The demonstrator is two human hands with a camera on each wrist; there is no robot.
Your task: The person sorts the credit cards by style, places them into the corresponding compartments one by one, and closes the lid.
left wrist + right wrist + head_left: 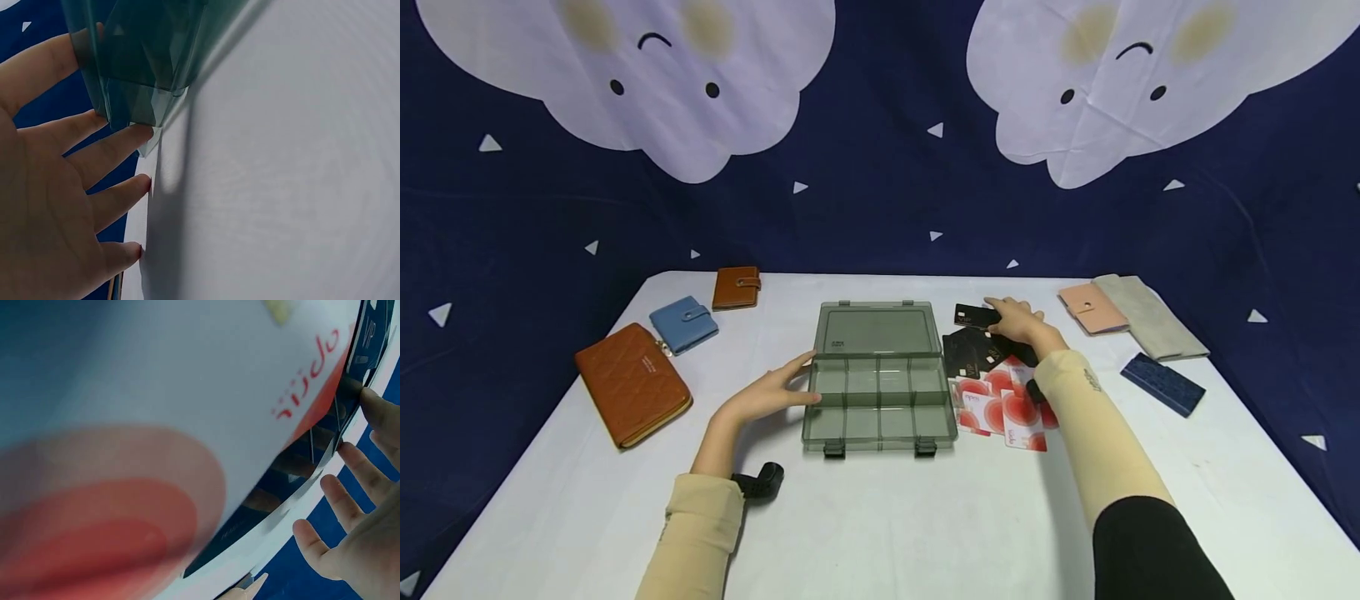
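Observation:
A translucent grey-green compartment box lies with its lid folded back, hinged at the middle. My left hand touches its left side with spread fingers; in the left wrist view the fingertips meet the clear wall. Right of the box, several black VIP cards overlap, with several red-and-white cards nearer me. My right hand reaches over the black cards. In the right wrist view its extended fingers touch the edge of the black cards, and a red-and-white card fills the foreground.
On the left lie a brown quilted zip wallet, a blue wallet and a small brown wallet. A pink wallet, a grey pouch and a dark blue wallet lie on the right. Dark cloud-patterned cloth hangs behind.

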